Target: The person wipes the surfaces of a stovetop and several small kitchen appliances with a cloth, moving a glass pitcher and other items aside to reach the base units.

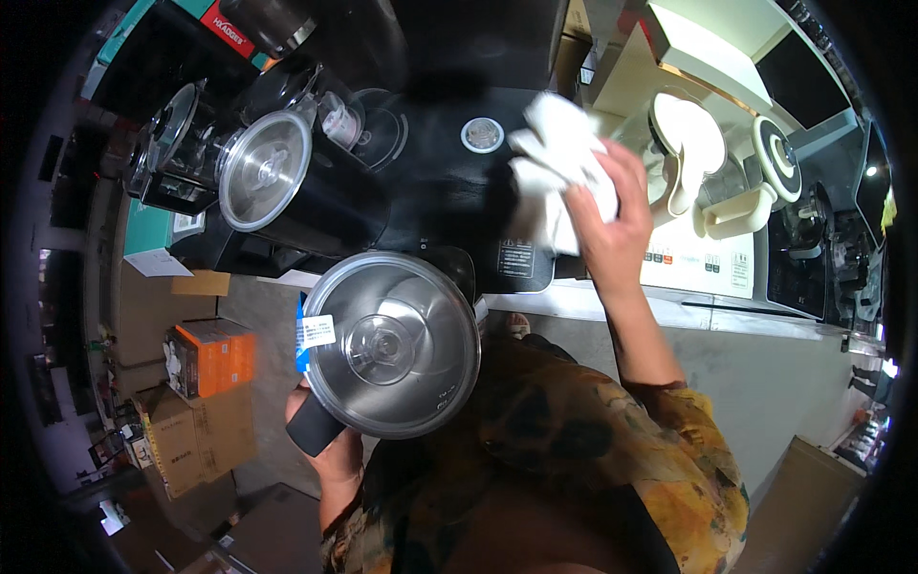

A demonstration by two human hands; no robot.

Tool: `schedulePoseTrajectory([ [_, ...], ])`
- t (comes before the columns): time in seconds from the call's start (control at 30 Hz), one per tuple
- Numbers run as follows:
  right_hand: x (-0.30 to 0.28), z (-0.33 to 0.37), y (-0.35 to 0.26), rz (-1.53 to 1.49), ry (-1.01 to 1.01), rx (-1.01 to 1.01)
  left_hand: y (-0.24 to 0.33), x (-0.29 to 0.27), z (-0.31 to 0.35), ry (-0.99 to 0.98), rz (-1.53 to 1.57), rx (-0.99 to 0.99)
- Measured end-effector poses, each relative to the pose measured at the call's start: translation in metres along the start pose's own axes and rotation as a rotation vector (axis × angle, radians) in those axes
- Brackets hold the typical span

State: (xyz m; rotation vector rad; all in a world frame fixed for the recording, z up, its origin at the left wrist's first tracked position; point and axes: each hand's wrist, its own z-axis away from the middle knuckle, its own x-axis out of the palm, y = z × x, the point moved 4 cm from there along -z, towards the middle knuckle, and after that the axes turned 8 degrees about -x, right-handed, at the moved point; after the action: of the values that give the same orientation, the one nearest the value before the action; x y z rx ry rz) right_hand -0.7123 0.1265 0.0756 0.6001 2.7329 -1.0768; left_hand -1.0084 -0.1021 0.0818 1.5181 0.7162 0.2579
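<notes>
My left hand [337, 461] is closed around the black handle [316, 427] of a steel jug [435, 316]. The jug is held close to my body with its round top facing up; a clear ring-shaped piece shows at its middle, and a white and blue label hangs at its side. In my right hand [620, 215] is a crumpled white cloth [559, 158], slightly blurred. Below and beside the cloth lies a black appliance base [440, 196] with a round light disc [482, 135] on it. I cannot tell whether the cloth touches the base.
To the left stands a black jug [330, 206] with a clear lid, near glass pots [174, 129]. A white appliance [703, 251] with cream-handled jugs [690, 143] stands at the right. Orange [215, 356] and brown boxes [201, 435] are stacked on the left-hand floor.
</notes>
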Motion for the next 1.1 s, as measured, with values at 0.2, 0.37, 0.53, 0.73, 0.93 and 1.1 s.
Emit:
schedulePoseTrajectory([
  [0.2, 0.131, -0.077, -0.003, 0.496, -0.302, -0.446, -0.001, 0.005, -0.012, -0.02, 0.446, -0.276],
  [0.37, 0.216, -0.064, 0.036, 0.735, -0.685, -0.406, -0.013, -0.007, -0.018, -0.082, 0.002, -0.035],
  [0.53, 0.175, -0.051, 0.01, 0.518, -1.119, -0.473, 0.013, -0.003, -0.033, -0.24, -0.443, 0.221],
  [0.73, 0.162, -0.073, -0.01, 0.362, -0.834, -0.673, 0.017, -0.002, -0.038, -0.242, -0.499, 0.268],
  [0.93, 0.199, -0.06, 0.04, 0.727, -0.895, -0.536, 0.009, -0.001, -0.041, -0.263, -0.481, 0.284],
  [1.1, 0.157, -0.08, 0.076, 0.967, -0.94, -0.171, 0.008, 0.003, -0.046, -0.267, -0.493, 0.299],
])
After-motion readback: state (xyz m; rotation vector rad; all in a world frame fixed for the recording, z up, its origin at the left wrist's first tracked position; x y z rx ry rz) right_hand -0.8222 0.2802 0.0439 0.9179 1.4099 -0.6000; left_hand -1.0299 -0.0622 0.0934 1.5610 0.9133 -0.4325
